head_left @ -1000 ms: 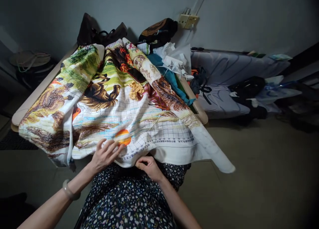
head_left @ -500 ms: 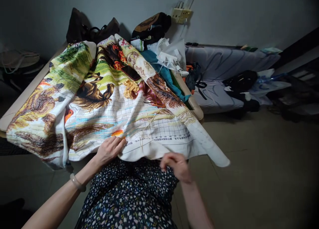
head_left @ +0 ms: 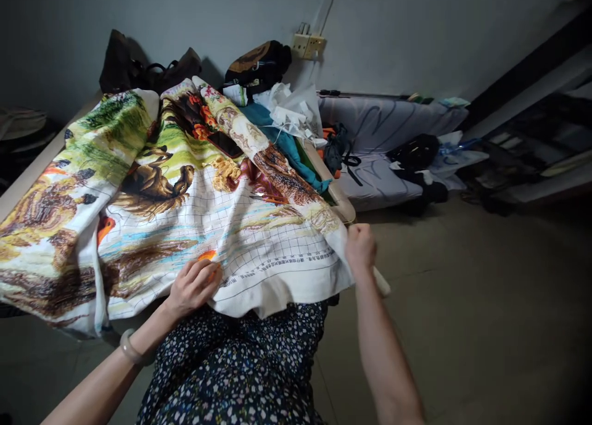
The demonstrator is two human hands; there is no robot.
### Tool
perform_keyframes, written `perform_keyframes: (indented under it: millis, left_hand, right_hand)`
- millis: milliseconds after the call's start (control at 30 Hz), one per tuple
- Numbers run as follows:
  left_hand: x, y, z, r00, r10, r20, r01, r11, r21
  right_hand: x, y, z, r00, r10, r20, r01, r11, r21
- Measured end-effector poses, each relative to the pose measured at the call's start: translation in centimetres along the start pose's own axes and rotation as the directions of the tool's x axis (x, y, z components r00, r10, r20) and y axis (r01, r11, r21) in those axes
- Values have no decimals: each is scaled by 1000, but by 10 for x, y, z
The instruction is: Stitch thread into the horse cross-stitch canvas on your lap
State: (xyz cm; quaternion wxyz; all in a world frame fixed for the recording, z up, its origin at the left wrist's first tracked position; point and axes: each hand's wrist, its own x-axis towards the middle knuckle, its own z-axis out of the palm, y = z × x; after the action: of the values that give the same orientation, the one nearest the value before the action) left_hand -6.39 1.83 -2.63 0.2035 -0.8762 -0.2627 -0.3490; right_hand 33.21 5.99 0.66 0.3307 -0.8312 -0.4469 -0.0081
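A large cross-stitch cloth (head_left: 157,227) with a printed grid and colourful stitched patches drapes over the table and down to my lap. My left hand (head_left: 194,284) grips its near edge, fingers curled over the fabric beside an orange patch. Out at the right, my right hand (head_left: 361,247) is closed in a fist above the rolled right side of the cloth. What it holds, if anything, is too small to make out. On the cloth lie a dark phone (head_left: 225,144), a bundle of yellow thread (head_left: 226,174) and a slim orange tool (head_left: 271,198).
Behind the cloth sit a dark bag (head_left: 134,67), a black and brown pouch (head_left: 256,64) and white plastic bags (head_left: 296,113). Teal fabric (head_left: 296,147) lies along the table's right edge (head_left: 340,197). Farther right is a covered low seat (head_left: 374,178) with items on it.
My right hand has swung up and right from the cloth's near edge, closing into a fist. The pale loose strands on the cloth are gone from there. My left hand keeps its grip; the view has shifted right.
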Motion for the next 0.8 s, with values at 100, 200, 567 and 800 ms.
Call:
perform_keyframes:
  millis: [100, 200, 567, 800]
  left_hand:
    - [-1, -2, -2, 1000, 6, 12, -6, 1000, 3]
    - [-1, -2, 0, 999, 29, 29, -29, 1000, -8]
    - [11, 16, 30, 985, 49, 163, -41, 998, -55]
    - [11, 0, 29, 969, 77, 234, -67, 997, -49]
  right_hand:
    - [3, -2, 18, 997, 34, 64, -19, 975, -220]
    - [26, 7, 6, 997, -50, -53, 32, 956, -292]
    - [83, 28, 9, 984, 56, -167, -51, 998, 37]
    - [73, 44, -120, 825, 485, -292, -124, 658, 742]
